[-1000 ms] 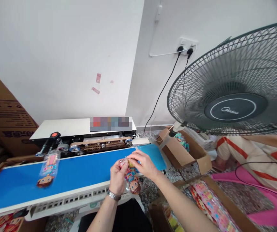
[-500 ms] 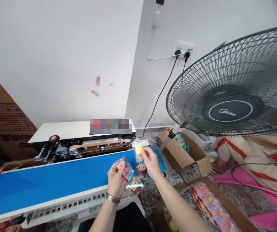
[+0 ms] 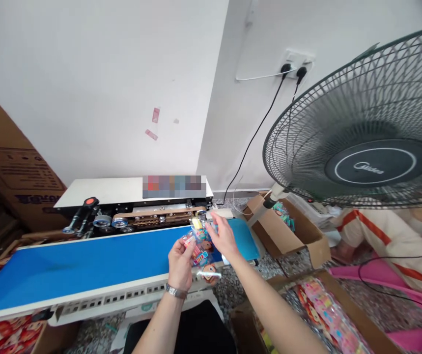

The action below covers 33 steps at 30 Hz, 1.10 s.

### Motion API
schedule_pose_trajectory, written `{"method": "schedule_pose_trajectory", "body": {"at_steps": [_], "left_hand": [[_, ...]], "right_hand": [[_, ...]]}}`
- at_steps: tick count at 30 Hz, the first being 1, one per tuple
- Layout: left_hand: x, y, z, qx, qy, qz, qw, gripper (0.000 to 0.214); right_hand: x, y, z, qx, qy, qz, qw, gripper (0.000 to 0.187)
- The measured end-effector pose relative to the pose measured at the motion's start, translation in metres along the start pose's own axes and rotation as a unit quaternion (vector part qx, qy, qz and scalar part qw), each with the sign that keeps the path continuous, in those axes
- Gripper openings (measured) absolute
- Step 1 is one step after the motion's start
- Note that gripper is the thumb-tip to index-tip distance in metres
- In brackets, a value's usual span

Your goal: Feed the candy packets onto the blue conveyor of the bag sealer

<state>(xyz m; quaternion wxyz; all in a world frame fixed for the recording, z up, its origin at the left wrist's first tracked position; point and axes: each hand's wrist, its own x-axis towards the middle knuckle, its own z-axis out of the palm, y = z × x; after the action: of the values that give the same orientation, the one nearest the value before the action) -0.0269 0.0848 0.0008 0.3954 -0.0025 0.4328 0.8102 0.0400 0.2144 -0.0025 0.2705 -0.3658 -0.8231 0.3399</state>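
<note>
My left hand (image 3: 181,260) is closed on a clear plastic packet (image 3: 200,255) with pink and blue print. A cartoon face shows at the packet's lower end, past the conveyor's front edge. Just behind it, over the blue belt (image 3: 129,255), is a second clear packet (image 3: 197,224) with a yellow piece at its top, partly overlapped by the first. My right hand (image 3: 223,238) is beside that second packet, fingers stretched out toward the machine. Whether its fingertips touch the packet's edge I cannot tell.
Behind the belt runs a machine with rollers and a brown band (image 3: 159,212). A large fan (image 3: 373,162) stands at the right, near an open carton (image 3: 280,236). Packed bags (image 3: 324,314) fill a box at lower right. Another person's legs (image 3: 365,236) are beyond.
The yellow-topped packet has shifted left, in behind the packet in my left hand. My right hand's fingers have come off it and straightened. The view has turned slightly left.
</note>
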Motion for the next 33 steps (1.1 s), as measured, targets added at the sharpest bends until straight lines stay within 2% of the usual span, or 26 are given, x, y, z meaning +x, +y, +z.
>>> {"method": "schedule_pose_trajectory", "body": {"at_steps": [3, 5, 8, 15, 22, 27, 33], "left_hand": [[0.0, 0.002, 0.001, -0.027, -0.023, 0.016, 0.999, 0.029], [0.0, 0.001, 0.0, -0.036, -0.025, 0.024, 0.999, 0.026], [0.001, -0.001, -0.001, -0.043, -0.025, 0.015, 0.999, 0.022], [0.003, -0.001, -0.004, -0.086, -0.029, -0.012, 0.996, 0.016], [0.0, 0.0, 0.002, -0.047, -0.062, -0.002, 0.997, 0.017], [0.0, 0.0, 0.002, -0.062, -0.058, -0.01, 0.996, 0.023], [0.003, 0.0, -0.002, -0.05, -0.044, -0.006, 0.998, 0.023]], "right_hand": [[-0.027, -0.005, -0.004, 0.14, -0.122, -0.006, 0.983, 0.042], [-0.042, -0.006, -0.004, 0.156, -0.165, 0.008, 0.974, 0.048], [-0.054, -0.007, -0.002, 0.136, -0.161, 0.02, 0.977, 0.047], [-0.056, -0.012, -0.002, 0.139, -0.129, 0.003, 0.982, 0.037], [-0.06, -0.016, -0.005, 0.167, -0.12, -0.002, 0.979, 0.038], [-0.062, -0.008, -0.002, 0.165, -0.129, 0.037, 0.977, 0.044], [-0.061, -0.005, -0.002, 0.161, -0.131, 0.036, 0.978, 0.022]]}}
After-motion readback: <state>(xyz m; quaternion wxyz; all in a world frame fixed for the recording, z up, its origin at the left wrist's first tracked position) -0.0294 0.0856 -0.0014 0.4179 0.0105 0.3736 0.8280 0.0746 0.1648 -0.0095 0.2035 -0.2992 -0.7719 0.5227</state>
